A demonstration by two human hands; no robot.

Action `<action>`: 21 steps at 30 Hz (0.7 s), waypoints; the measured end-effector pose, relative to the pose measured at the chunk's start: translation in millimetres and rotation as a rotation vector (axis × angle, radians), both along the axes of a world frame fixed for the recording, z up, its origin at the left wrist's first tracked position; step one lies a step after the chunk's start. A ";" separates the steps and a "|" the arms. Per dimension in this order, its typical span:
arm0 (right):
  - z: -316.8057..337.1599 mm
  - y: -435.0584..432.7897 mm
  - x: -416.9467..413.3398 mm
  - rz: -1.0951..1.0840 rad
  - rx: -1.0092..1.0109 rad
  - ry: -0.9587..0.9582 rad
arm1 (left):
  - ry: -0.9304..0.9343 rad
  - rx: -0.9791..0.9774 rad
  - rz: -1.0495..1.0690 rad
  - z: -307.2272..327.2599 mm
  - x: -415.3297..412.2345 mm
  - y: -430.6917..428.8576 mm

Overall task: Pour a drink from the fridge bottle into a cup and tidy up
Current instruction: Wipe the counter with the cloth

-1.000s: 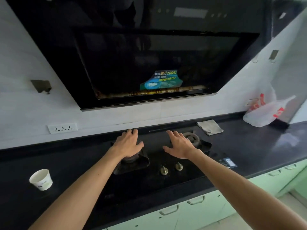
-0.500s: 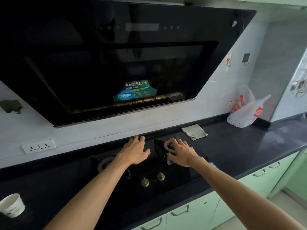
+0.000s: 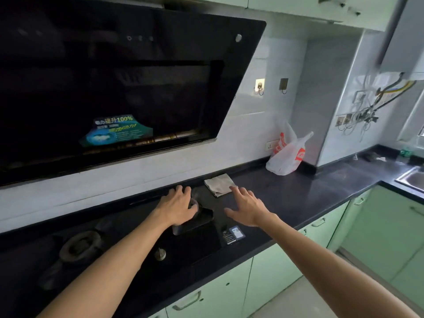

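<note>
Both my arms reach forward over a black gas hob (image 3: 202, 244) set in a dark countertop (image 3: 309, 193). My left hand (image 3: 177, 207) hovers palm down over the hob's right burner, fingers spread, holding nothing. My right hand (image 3: 246, 207) is held flat with fingers apart just right of the hob, close to a folded grey cloth (image 3: 219, 184), and holds nothing. No cup, bottle or fridge is in view now.
A black range hood (image 3: 119, 88) overhangs the hob at head height. A white plastic bag (image 3: 286, 154) leans in the wall corner. A steel sink (image 3: 410, 177) lies at far right. Pale green cabinets (image 3: 270, 271) run below; loose wires (image 3: 364, 111) hang on the right wall.
The view has swung to the right, so the white paper cup at the left has left the frame and the sink has appeared. Both hands moved right along the hob, still holding nothing.
</note>
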State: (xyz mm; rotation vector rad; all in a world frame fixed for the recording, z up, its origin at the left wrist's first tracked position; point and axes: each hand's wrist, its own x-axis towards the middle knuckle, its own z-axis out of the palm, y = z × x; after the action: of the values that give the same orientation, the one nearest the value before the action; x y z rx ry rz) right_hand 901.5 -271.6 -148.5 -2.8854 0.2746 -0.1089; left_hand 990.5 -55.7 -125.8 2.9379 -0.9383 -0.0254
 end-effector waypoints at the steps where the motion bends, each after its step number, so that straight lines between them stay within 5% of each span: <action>1: -0.9 -13.5 -6.5 -0.012 -0.003 0.001 | -0.007 0.009 -0.008 -0.2 -2.6 -14.0; 21: -29.9 -245.8 -141.7 -0.431 0.020 0.023 | 0.036 0.060 -0.436 -38.7 -57.6 -306.1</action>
State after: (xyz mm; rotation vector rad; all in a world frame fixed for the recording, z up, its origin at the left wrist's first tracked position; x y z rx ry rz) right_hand 759.9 -517.4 -178.5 -2.7608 0.8908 -0.1456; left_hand 932.9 -361.8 -164.5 2.7089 -1.5734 -0.1261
